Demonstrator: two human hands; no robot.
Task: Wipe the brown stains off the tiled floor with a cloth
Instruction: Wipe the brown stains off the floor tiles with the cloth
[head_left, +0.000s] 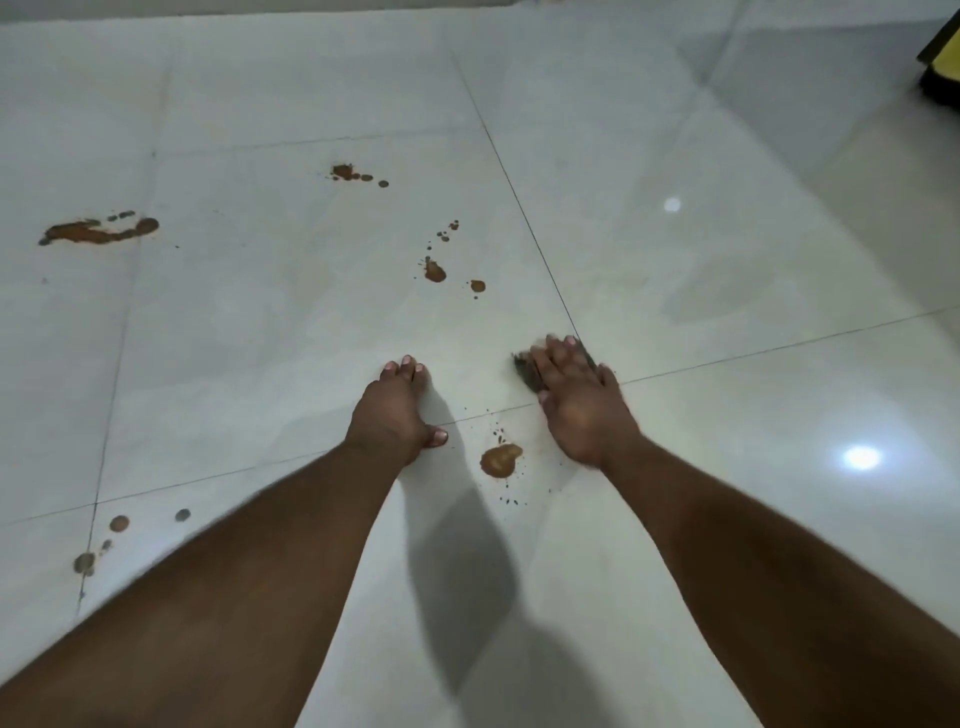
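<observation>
Cloth (525, 370): a small dark rag, seen only as a frayed edge to the left of the right hand (574, 387) and a dark strip beyond the fingertips. It is pinned flat to the tiled floor (727, 519), close to a crossing of grout lines. The right hand is laid over it with fingers spread and straight, pressing rather than clutching.

Handling, as judged: the cloth is taken to be light, limp and probably damp, already soiled brown. It is best driven by a flat palm over its middle, so that it is not bunched or rolled. The glossy tile is likely to be slippery where wet.

Left hand (397, 410): it is braced on the floor on its fingertips and thumb, and nothing is held in it.

Stains: a wet brown blot (500, 460) lies just nearer than the cloth, between the two hands. Further spots (435, 271) are found beyond, a smear (98, 231) far left, and droplets (119, 524) by the left forearm. These are judged fresh and easily smeared.
</observation>
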